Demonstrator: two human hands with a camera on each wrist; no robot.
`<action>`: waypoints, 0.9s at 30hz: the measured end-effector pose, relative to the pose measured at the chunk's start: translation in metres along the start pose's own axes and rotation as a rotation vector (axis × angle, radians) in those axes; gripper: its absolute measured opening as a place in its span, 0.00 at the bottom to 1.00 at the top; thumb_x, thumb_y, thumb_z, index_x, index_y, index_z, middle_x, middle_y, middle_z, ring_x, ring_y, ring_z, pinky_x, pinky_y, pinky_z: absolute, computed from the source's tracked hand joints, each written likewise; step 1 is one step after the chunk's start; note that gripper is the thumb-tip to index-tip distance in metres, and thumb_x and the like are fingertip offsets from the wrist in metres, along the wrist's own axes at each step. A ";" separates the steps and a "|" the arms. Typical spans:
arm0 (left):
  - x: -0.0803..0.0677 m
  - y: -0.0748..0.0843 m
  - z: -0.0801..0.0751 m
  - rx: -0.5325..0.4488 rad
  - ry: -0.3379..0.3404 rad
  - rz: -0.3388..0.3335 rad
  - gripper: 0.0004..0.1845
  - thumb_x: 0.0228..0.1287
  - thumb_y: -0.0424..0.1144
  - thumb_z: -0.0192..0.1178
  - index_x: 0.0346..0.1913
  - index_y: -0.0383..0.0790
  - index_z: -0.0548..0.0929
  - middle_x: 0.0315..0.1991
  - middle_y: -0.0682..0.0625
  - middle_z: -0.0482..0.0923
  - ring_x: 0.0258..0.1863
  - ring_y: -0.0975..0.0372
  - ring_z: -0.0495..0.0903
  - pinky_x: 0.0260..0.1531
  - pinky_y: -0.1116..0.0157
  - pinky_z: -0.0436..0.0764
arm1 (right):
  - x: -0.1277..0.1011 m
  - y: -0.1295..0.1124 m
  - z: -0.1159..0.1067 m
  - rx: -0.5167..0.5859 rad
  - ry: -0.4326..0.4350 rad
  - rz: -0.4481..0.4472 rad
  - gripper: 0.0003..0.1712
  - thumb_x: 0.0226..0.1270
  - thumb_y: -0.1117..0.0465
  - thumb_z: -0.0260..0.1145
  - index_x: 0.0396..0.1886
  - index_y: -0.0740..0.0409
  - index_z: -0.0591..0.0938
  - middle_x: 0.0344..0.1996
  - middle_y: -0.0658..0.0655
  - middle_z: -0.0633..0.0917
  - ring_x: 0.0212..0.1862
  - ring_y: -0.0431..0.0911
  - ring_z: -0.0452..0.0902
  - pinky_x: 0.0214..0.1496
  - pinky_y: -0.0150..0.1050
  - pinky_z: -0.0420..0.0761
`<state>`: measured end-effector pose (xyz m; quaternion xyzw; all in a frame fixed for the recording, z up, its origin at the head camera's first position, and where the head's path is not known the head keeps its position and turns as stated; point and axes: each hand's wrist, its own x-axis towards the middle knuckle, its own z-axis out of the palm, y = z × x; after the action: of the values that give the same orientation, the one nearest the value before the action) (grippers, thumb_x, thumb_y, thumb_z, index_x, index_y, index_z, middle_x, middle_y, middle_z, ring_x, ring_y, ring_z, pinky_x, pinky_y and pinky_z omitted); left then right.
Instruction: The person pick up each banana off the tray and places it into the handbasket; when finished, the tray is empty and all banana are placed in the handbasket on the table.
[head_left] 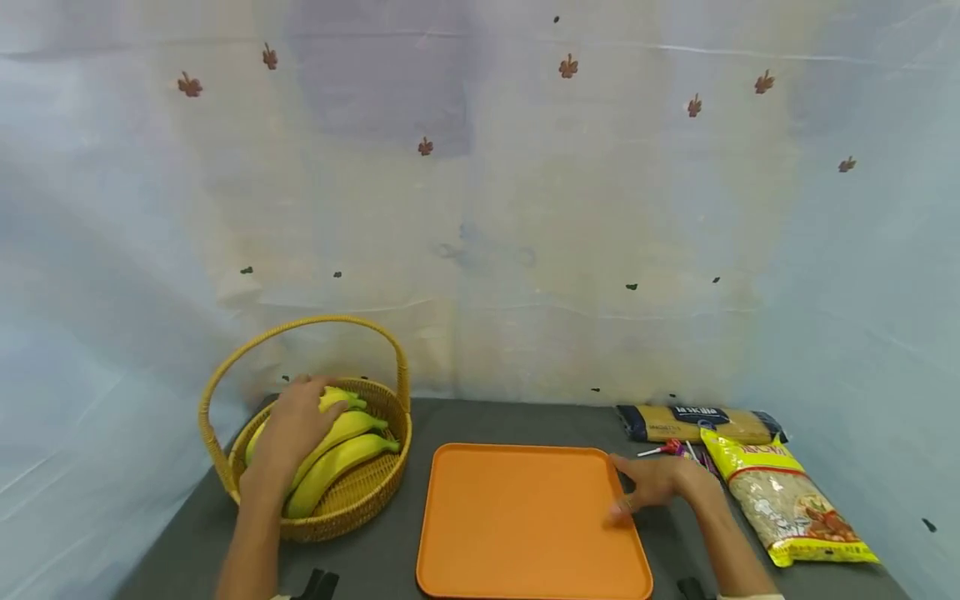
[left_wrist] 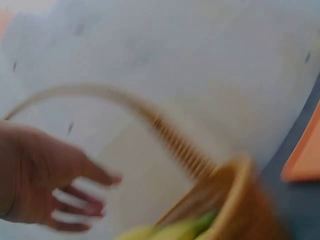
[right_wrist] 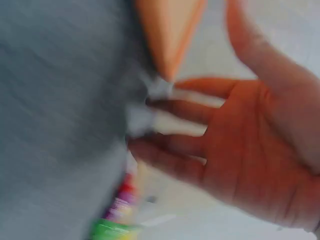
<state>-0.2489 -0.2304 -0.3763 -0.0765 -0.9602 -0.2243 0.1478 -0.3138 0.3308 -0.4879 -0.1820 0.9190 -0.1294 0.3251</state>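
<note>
Looking down, we saw a dark grey counter [head_left: 390,558] backed by a pale cloth sheet [head_left: 480,208] dotted with small leaf prints. Next in size came the orange tray [head_left: 525,525], lying flat at the middle of the counter with nothing on it. To its left stood a woven wicker basket [head_left: 360,496] with a tall arched handle [head_left: 300,327], and inside it lay a bunch of yellow bananas [head_left: 341,454] with green stem ends pointing right.

Our left hand [head_left: 296,425] rested flat on top of the bananas, under the handle; its grip looked released, fingers spread and fairly straight over the fruit rather than curled round it. The left wrist view was blurred but showed the same loose fingers beside the handle.

Right of the tray lay a yellow bag of grain [head_left: 791,504], and behind it a long packet of spaghetti [head_left: 697,422] against the sheet. Between them sat a few lollipops [head_left: 667,450], just beside our right hand [head_left: 660,483]. That hand lay at the tray's right edge, fingertips touching the rim, its grip released and holding nothing; the right wrist view showed an open palm.
</note>
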 end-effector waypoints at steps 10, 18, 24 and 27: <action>0.029 0.124 0.107 0.024 0.238 0.262 0.47 0.71 0.68 0.58 0.85 0.55 0.54 0.85 0.35 0.45 0.84 0.35 0.46 0.76 0.28 0.52 | -0.047 -0.154 -0.070 -0.306 1.149 -0.210 0.49 0.75 0.30 0.58 0.84 0.54 0.61 0.85 0.70 0.50 0.84 0.73 0.43 0.75 0.83 0.47; 0.030 0.127 0.122 0.176 0.040 0.207 0.53 0.63 0.81 0.48 0.86 0.64 0.45 0.87 0.44 0.30 0.86 0.39 0.31 0.80 0.30 0.35 | -0.015 -0.159 -0.059 -0.419 1.128 -0.149 0.67 0.57 0.09 0.25 0.88 0.44 0.46 0.86 0.67 0.41 0.86 0.69 0.34 0.78 0.81 0.42; 0.037 0.131 0.112 0.184 0.036 0.226 0.52 0.65 0.79 0.49 0.86 0.62 0.47 0.88 0.45 0.31 0.86 0.39 0.30 0.79 0.29 0.37 | -0.017 -0.161 -0.055 -0.401 1.092 -0.152 0.61 0.65 0.13 0.36 0.88 0.44 0.48 0.86 0.67 0.42 0.86 0.70 0.34 0.79 0.80 0.41; 0.040 0.135 0.107 0.197 0.039 0.221 0.52 0.65 0.79 0.49 0.86 0.62 0.47 0.87 0.45 0.30 0.86 0.40 0.30 0.79 0.29 0.37 | -0.018 -0.163 -0.056 -0.399 1.071 -0.146 0.58 0.69 0.17 0.43 0.88 0.43 0.47 0.86 0.67 0.41 0.86 0.69 0.33 0.79 0.79 0.41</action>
<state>-0.2843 -0.0590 -0.4000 -0.1622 -0.9603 -0.1126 0.1970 -0.2962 0.1985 -0.3779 -0.2117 0.9472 -0.0498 -0.2357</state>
